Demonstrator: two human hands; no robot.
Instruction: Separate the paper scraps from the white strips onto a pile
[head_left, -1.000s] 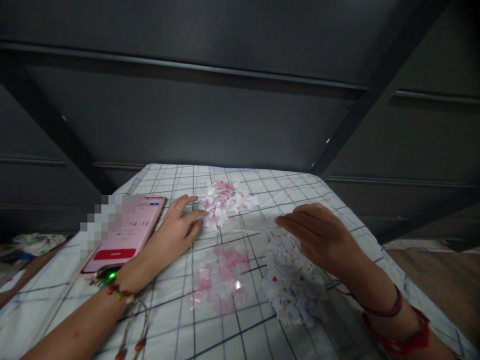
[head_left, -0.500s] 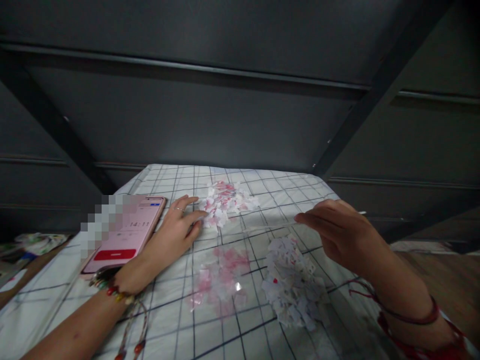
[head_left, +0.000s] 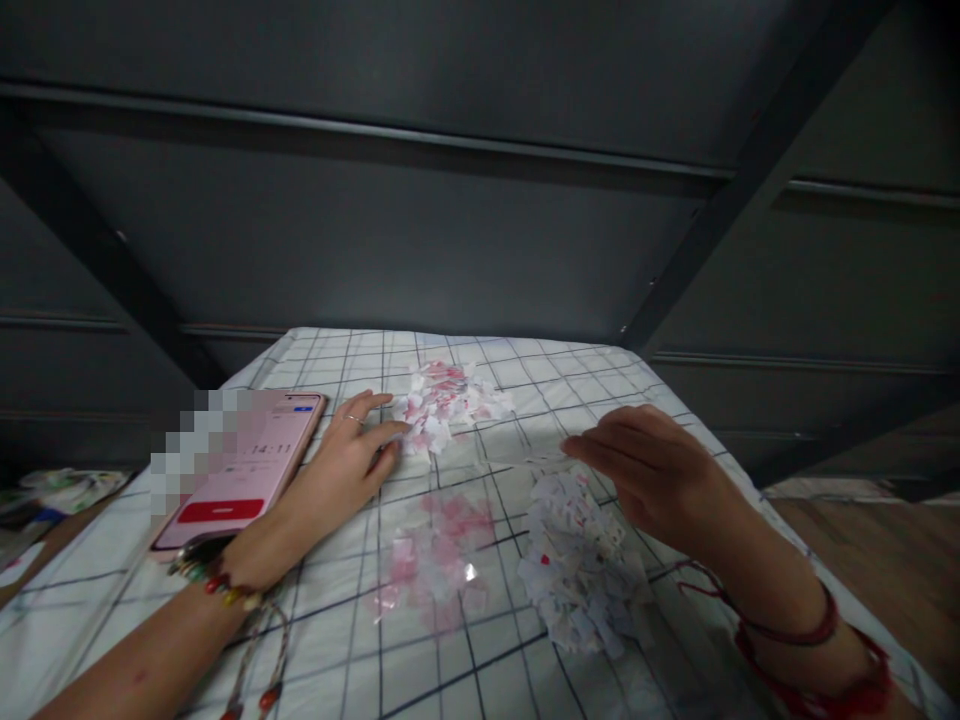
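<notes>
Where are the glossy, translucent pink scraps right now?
In the head view, the glossy, translucent pink scraps lie low-centre on the white checked cloth, just left of the whitish paper-scrap heap.

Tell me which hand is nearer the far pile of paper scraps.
Left. The left hand is at the left edge of the far pile, though contact is hard to tell; the right hand is off to its right, clearly apart.

A checked cloth [head_left: 592,385] bears a phone [head_left: 251,478], pink-white scraps [head_left: 454,402], a whitish scrap pile [head_left: 574,570] and translucent pieces [head_left: 441,562].
</notes>
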